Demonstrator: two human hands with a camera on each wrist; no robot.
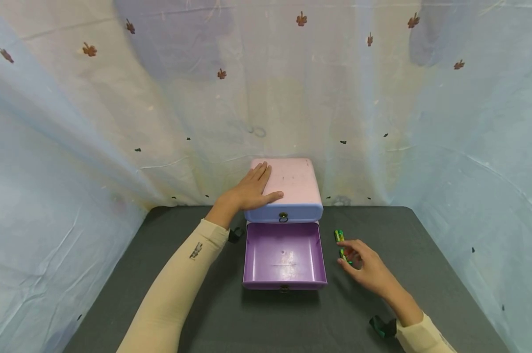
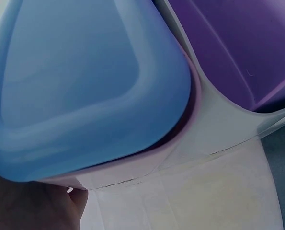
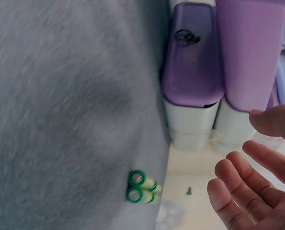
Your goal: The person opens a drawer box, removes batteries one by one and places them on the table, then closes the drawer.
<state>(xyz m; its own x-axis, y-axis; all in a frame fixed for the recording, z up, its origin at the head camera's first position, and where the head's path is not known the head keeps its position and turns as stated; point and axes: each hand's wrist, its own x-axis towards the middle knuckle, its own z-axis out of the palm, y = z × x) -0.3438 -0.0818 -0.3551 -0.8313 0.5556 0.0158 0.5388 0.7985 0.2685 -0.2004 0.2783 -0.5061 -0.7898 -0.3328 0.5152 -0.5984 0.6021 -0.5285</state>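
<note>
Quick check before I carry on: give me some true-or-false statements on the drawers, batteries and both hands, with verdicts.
1. The left hand rests on the drawer unit's pink top. True.
2. The blue drawer is pulled out. False: it is closed; a purple drawer below it is out.
3. Green batteries lie to the right of the pulled-out drawer. True.
4. The right hand grips the ring pull. False: it is near the batteries, holding nothing.

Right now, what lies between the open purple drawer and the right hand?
In the head view, green batteries lie between the drawer and the right hand.
</note>
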